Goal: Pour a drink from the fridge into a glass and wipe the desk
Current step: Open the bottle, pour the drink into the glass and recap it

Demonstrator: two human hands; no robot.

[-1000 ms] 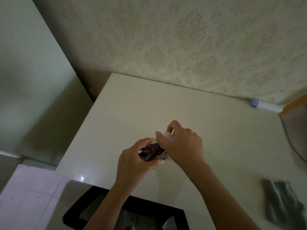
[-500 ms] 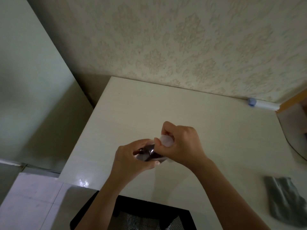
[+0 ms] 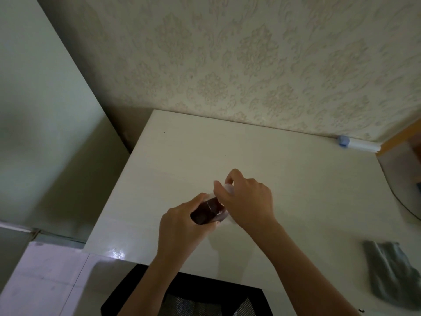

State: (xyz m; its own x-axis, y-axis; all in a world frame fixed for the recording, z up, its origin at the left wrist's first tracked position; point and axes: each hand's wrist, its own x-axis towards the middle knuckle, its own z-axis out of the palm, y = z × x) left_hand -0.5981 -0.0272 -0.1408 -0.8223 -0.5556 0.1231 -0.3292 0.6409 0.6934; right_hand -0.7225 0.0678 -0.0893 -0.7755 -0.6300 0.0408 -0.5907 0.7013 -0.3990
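Your left hand gripped the dark bottle above the surface; your right hand pinched its white cap.

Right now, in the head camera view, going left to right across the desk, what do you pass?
Left hand → dark drink bottle → right hand → blue-capped white tube by the wall → crumpled grey-green cloth.
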